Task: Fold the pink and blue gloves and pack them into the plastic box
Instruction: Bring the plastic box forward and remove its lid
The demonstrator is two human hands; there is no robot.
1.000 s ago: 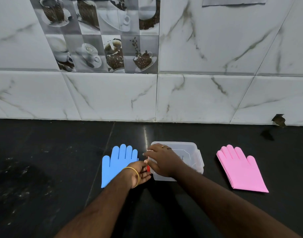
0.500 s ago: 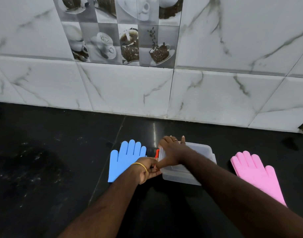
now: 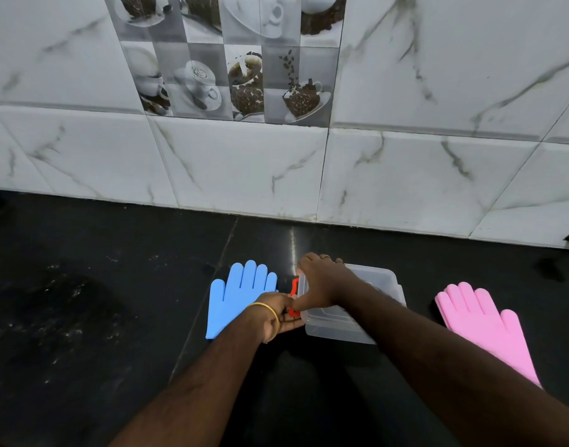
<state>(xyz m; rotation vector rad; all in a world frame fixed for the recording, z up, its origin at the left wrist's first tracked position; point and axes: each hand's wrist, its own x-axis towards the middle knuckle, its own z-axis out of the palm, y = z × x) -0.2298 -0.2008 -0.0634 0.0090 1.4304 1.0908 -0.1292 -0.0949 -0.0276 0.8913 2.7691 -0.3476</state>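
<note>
**Both hands work the red clip on the box**

Two bare arms reach forward over a dark, shiny counter (image 3: pixel 83 317). The left hand (image 3: pixel 273 314), with a thin gold bangle (image 3: pixel 270 312) at the wrist, sits at the left side of the plastic box (image 3: pixel 373 285). Its fingers curl in toward a small red clip (image 3: pixel 294 291) on that side, but I cannot tell if they truly hold it, because the other hand covers part of it. The right hand (image 3: pixel 321 282) lies on top of the box lid. Its thumb points down at the clip and its fingers bend over the far left edge of the lid.

The box is see-through, smooth and hard, with round corners. Its lid looks still on, so I think the clip must come open first.

The blue glove (image 3: pixel 234 298) lies flat just left of the box, right beside the left hand. Its fingers point away toward the wall, and its cuff end points back toward the person. So the left hand is the nearer one for it. The pink glove (image 3: pixel 483 321) lies flat well to the right of the box, partly under the right arm, fingers pointing away and a bit left. Both gloves look soft, smooth and bendy. Neither is folded yet.

Behind it all stands a wall of white marble-look tiles (image 3: pixel 438 91), some with coffee cup pictures (image 3: pixel 238 59).
</note>
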